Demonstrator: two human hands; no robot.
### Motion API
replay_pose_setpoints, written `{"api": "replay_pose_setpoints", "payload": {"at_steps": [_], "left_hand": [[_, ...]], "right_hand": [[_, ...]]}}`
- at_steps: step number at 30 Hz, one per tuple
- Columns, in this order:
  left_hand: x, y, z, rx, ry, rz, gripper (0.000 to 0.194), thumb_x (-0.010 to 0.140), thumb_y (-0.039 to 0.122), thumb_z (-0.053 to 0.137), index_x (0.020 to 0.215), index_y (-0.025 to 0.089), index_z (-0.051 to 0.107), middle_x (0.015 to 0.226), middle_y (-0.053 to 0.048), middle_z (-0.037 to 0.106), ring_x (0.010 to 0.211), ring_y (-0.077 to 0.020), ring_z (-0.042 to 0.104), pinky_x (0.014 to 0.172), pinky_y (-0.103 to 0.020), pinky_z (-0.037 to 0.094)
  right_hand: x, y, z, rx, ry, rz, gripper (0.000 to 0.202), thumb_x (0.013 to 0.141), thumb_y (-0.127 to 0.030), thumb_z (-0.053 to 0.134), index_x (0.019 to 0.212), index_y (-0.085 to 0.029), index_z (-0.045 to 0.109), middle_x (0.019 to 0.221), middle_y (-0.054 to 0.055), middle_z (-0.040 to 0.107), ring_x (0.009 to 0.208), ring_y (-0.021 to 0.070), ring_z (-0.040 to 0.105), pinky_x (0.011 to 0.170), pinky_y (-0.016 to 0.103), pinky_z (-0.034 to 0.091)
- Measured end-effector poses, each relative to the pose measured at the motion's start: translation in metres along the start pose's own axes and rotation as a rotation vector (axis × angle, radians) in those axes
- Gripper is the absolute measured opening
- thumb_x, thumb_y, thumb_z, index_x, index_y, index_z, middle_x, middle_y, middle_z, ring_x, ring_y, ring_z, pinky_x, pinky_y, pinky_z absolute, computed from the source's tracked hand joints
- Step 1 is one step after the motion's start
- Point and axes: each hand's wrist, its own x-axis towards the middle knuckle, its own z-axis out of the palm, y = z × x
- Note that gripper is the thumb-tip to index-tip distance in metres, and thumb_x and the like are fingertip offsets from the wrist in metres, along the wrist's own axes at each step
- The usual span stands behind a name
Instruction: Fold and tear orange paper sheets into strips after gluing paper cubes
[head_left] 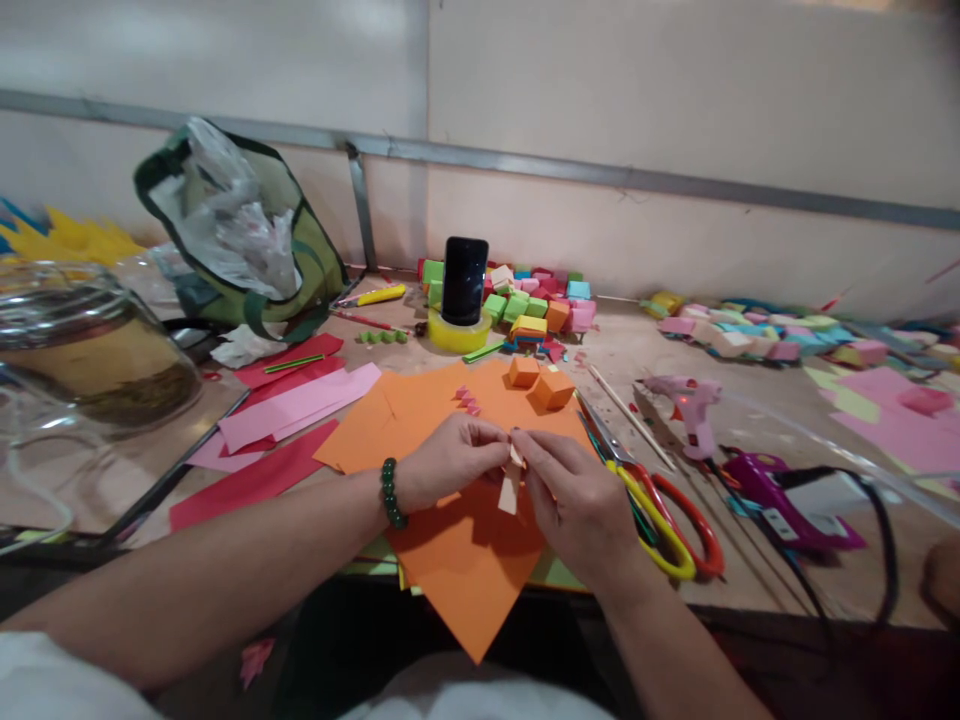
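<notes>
A short pale peach paper strip (509, 492) is pinched between both hands, its loose end hanging down over the orange paper sheets (472, 580). My left hand (454, 460), with a green bead bracelet (391, 493) at the wrist, closes thumb and fingers on the strip's upper end. From the other side my right hand (577, 490) grips the same end with its fingertips. Just beyond the hands lie a small pink pleated paper piece (466, 400) and two folded orange paper boxes (551, 388). Scissors with red and yellow handles (652, 510) rest right beside my right hand.
A phone (464, 280) leans upright on a yellow tape roll (459, 333), before a pile of colored paper boxes (525, 305). To the right lie a pink glue gun (686, 405) and a purple device (795, 510) with cables. Pink strips (300, 405), a glass jar (97, 350) and a green bag (247, 230) occupy the left.
</notes>
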Motion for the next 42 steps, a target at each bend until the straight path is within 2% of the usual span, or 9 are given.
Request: {"api": "replay_pose_setpoints", "payload": {"at_steps": [5, 11, 15, 18, 22, 28, 33, 36, 42], "left_hand": [[-0.002, 0.000, 0.000, 0.016, 0.029, 0.013, 0.010, 0.069, 0.018, 0.057, 0.066, 0.012, 0.065, 0.062, -0.001, 0.063, 0.058, -0.0100, 0.058, 0.062, -0.021, 0.047], [-0.001, -0.004, -0.005, 0.045, -0.014, 0.047, 0.017, 0.074, 0.028, 0.065, 0.073, 0.011, 0.068, 0.070, -0.004, 0.066, 0.062, -0.0109, 0.059, 0.064, -0.022, 0.047], [0.000, -0.006, -0.006, 0.032, -0.036, 0.057, 0.021, 0.076, 0.031, 0.068, 0.084, 0.012, 0.071, 0.074, -0.005, 0.069, 0.065, -0.0120, 0.061, 0.064, -0.022, 0.047], [-0.001, -0.003, -0.004, 0.053, -0.071, 0.080, 0.020, 0.077, 0.031, 0.068, 0.080, 0.011, 0.070, 0.068, -0.004, 0.068, 0.064, -0.0117, 0.061, 0.064, -0.022, 0.047], [-0.003, 0.002, -0.001, 0.062, -0.120, 0.073, 0.020, 0.078, 0.030, 0.068, 0.076, 0.010, 0.070, 0.064, -0.003, 0.066, 0.058, -0.0100, 0.058, 0.062, -0.021, 0.046], [-0.006, 0.003, -0.001, -0.082, -0.231, -0.046, 0.030, 0.071, 0.024, 0.076, 0.097, 0.012, 0.069, 0.081, -0.007, 0.072, 0.070, -0.0141, 0.067, 0.070, -0.024, 0.051], [-0.005, 0.001, -0.003, -0.110, -0.205, -0.083, 0.025, 0.074, 0.027, 0.070, 0.093, 0.011, 0.070, 0.080, -0.008, 0.072, 0.064, -0.0143, 0.069, 0.066, -0.024, 0.052], [-0.004, -0.001, -0.004, -0.152, -0.187, -0.116, 0.023, 0.074, 0.029, 0.070, 0.086, 0.010, 0.070, 0.075, -0.008, 0.072, 0.061, -0.0151, 0.069, 0.065, -0.026, 0.054], [-0.005, -0.001, -0.007, -0.202, -0.236, -0.138, 0.015, 0.074, 0.023, 0.065, 0.081, 0.010, 0.068, 0.076, -0.009, 0.074, 0.061, -0.0153, 0.069, 0.061, -0.023, 0.052]], "right_hand": [[0.000, 0.001, 0.001, 0.052, 0.026, 0.032, 0.038, 0.088, -0.009, 0.044, 0.119, -0.020, 0.064, 0.105, 0.012, 0.069, 0.094, 0.0211, 0.067, 0.078, 0.035, 0.058], [-0.001, 0.001, 0.000, 0.133, 0.032, 0.058, 0.037, 0.088, -0.008, 0.045, 0.118, -0.019, 0.064, 0.109, 0.012, 0.068, 0.098, 0.0204, 0.066, 0.082, 0.034, 0.057], [-0.002, 0.002, -0.001, 0.365, 0.045, 0.343, 0.029, 0.091, -0.020, 0.049, 0.118, -0.023, 0.060, 0.103, 0.007, 0.070, 0.090, 0.0197, 0.068, 0.080, 0.035, 0.056], [0.000, 0.004, -0.003, 0.622, 0.012, 0.604, 0.019, 0.087, -0.035, 0.058, 0.098, -0.020, 0.063, 0.085, 0.004, 0.069, 0.072, 0.0172, 0.067, 0.065, 0.029, 0.055], [0.004, 0.008, -0.006, 0.789, -0.050, 0.729, 0.025, 0.077, -0.042, 0.069, 0.073, -0.018, 0.062, 0.065, 0.000, 0.062, 0.059, 0.0119, 0.057, 0.053, 0.022, 0.045], [0.007, 0.012, -0.008, 1.011, -0.035, 0.901, 0.028, 0.075, -0.043, 0.071, 0.069, -0.017, 0.061, 0.057, -0.003, 0.057, 0.052, 0.0085, 0.051, 0.052, 0.020, 0.042], [0.005, 0.011, -0.011, 1.123, 0.049, 0.878, 0.026, 0.078, -0.043, 0.067, 0.093, -0.021, 0.062, 0.078, -0.002, 0.065, 0.062, 0.0100, 0.060, 0.059, 0.022, 0.049], [0.005, 0.010, -0.010, 1.097, 0.032, 0.826, 0.037, 0.072, -0.037, 0.075, 0.103, -0.022, 0.062, 0.085, 0.000, 0.067, 0.070, 0.0124, 0.064, 0.064, 0.024, 0.052], [0.006, 0.010, -0.006, 0.909, 0.140, 0.807, 0.021, 0.070, -0.035, 0.076, 0.077, -0.018, 0.066, 0.068, 0.000, 0.067, 0.058, 0.0115, 0.062, 0.059, 0.024, 0.053]]}}
